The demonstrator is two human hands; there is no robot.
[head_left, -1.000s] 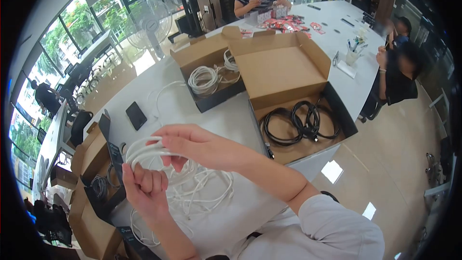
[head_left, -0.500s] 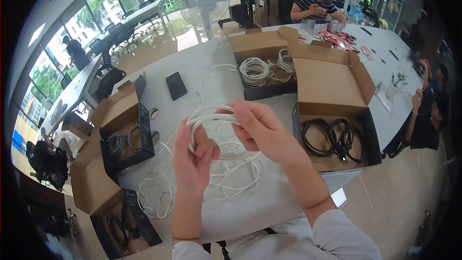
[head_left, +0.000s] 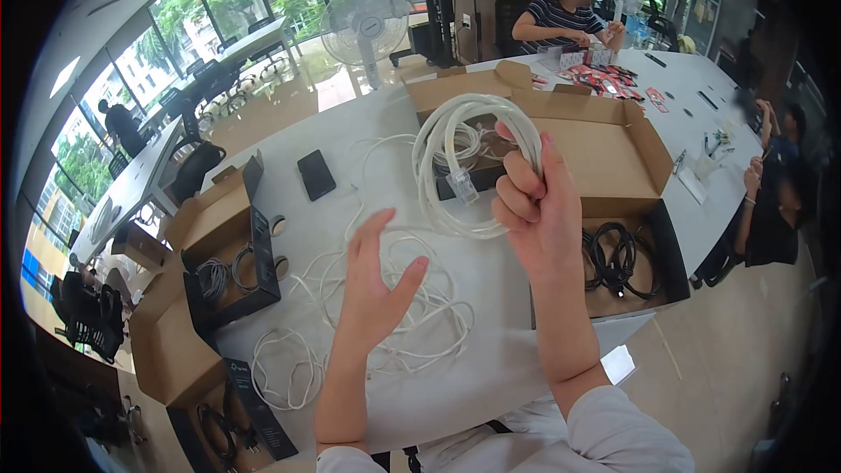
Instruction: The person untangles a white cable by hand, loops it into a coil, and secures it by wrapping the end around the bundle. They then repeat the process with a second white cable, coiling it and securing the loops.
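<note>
My right hand (head_left: 541, 201) is closed round a coiled white network cable (head_left: 429, 162), held up above the table. A clear plug (head_left: 462, 186) dangles inside the loop. My left hand (head_left: 377, 285) holds nothing, its thumb and fingers apart, over loose white cables (head_left: 429, 333) tangled on the tabletop. Behind the raised coil, an open box (head_left: 451, 101) has more white cable in it, partly hidden. Right of my right wrist stands another open box (head_left: 666, 254) with black cables (head_left: 620, 258) inside.
Two open boxes on the left hold a grey cable (head_left: 213, 278) and a black cable (head_left: 215, 429). A black phone-like slab (head_left: 316, 175) lies on the white table (head_left: 263, 342). Across the table sits a person (head_left: 561, 17) near red packets (head_left: 604, 81); a fan (head_left: 368, 26) stands behind.
My right hand has lifted the coiled cable up and away from my left hand. My left hand has let go of it and opened. The seated person's hands have moved apart.
</note>
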